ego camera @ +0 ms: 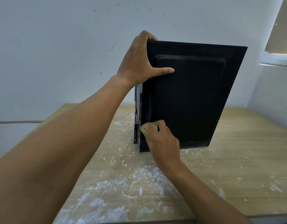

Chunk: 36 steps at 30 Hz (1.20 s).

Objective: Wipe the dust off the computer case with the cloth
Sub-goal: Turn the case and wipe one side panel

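Surface: We work at a wooden tabletop streaked with white smears.
Wiping: Our right hand curls round a yellow-green cloth, pressing it to the lower left corner of the black computer case.
Position: It stands upright on the tabletop, side panel toward us.
Bracing: Our left hand clasps its top left corner, thumb flat on the panel.
Room: Pale wall behind, window at right.
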Motion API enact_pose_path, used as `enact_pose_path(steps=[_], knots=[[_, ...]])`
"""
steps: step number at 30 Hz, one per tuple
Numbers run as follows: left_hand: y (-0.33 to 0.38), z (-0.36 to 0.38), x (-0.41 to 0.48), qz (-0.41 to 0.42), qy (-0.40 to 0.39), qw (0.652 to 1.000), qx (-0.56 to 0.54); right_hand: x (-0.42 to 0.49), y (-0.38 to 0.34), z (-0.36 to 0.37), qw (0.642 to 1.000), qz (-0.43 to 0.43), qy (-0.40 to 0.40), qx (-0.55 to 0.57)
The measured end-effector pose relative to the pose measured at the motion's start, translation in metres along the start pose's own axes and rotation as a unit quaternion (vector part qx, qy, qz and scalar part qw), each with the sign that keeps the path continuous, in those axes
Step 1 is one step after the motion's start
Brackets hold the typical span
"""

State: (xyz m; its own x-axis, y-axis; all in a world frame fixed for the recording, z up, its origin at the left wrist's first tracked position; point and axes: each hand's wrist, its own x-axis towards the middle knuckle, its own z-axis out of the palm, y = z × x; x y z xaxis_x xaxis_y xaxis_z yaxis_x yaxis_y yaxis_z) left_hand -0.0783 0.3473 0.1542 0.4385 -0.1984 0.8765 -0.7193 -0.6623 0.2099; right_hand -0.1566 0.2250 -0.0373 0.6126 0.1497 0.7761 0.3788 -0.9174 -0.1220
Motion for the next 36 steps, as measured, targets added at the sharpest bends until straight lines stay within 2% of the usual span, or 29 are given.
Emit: enact_pose_path(steps=[8, 15, 27, 36], knots=[[-0.003, 0.001, -0.002, 0.005, 0.007, 1.000, -0.015, 0.067, -0.016, -0.043, 0.992, 0.020, 0.119, 0.028], [-0.004, 0.003, -0.002, 0.006, 0.016, 1.000, -0.015, 0.073, -0.019, -0.042, 0.992, 0.010, 0.122, 0.005], [-0.002, 0.002, -0.004, 0.013, 0.020, 1.000, -0.008, 0.022, -0.006, -0.004, 0.997, -0.023, 0.075, -0.020], [-0.001, 0.001, -0.004, 0.005, 0.016, 1.000, -0.006, -0.030, 0.003, 0.025, 0.994, -0.041, -0.081, -0.059]])
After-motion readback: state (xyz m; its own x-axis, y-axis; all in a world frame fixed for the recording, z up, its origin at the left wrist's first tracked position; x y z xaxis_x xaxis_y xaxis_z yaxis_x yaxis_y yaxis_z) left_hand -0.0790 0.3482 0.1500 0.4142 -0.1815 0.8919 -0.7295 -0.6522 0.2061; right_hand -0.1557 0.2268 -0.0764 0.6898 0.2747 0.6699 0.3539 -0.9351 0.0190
